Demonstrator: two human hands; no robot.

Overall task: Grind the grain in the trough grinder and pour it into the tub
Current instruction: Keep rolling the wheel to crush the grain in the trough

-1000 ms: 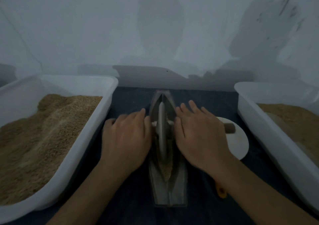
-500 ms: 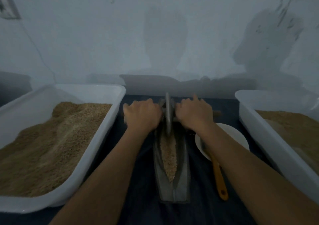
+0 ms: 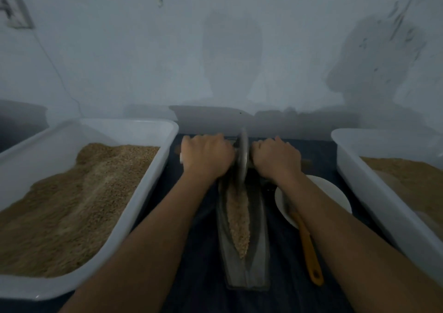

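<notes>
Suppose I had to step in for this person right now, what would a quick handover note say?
Left hand and right hand each grip the wheel's axle handle, on either side of the grinding wheel, which stands at the far end of the trough grinder.
Grain lies along the trough, looking coarse.
Left tub and right tub both hold grain.
Done: trough loaded, grinding under way.
Left: finish grinding, pour into the tub.

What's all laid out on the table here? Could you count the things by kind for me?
White tubs: 2, left tub and right tub.
Trough grinder: 1, with its wheel.
White plate: 1.
Orange-handled tool: 1.
Total: 5.
</notes>
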